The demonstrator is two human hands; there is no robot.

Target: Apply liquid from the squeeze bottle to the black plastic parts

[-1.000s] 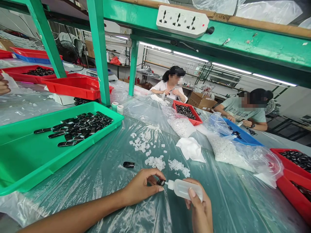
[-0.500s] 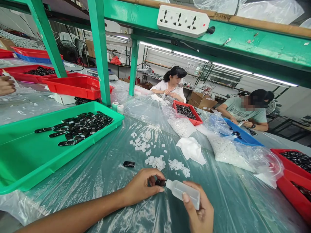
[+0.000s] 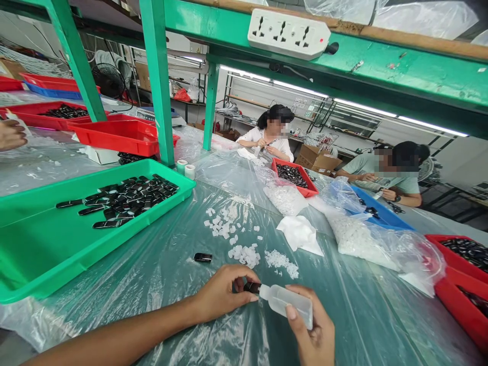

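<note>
Bottle [image 3: 286, 301] in right hand [image 3: 315, 325]; carton print [image 3: 322, 165] illegible.

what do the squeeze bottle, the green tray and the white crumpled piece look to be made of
Squeeze bottle: probably soft plastic, satin; its wall is milky and translucent.
Green tray: likely moulded plastic, semi-gloss; evenly coloured, with soft highlights.
White crumpled piece: matte paper or cloth; opaque and creased, I can't tell which.

The left hand's [image 3: 224, 295] fingers cover part of the dark piece [image 3: 249, 287]; the squeeze bottle's [image 3: 287, 305] nozzle tip cannot be made out. The picture's edge cuts off the green tray [image 3: 41, 254] at left and the right hand's [image 3: 314, 330] wrist at the bottom. Two co-workers' faces are blurred.
</note>
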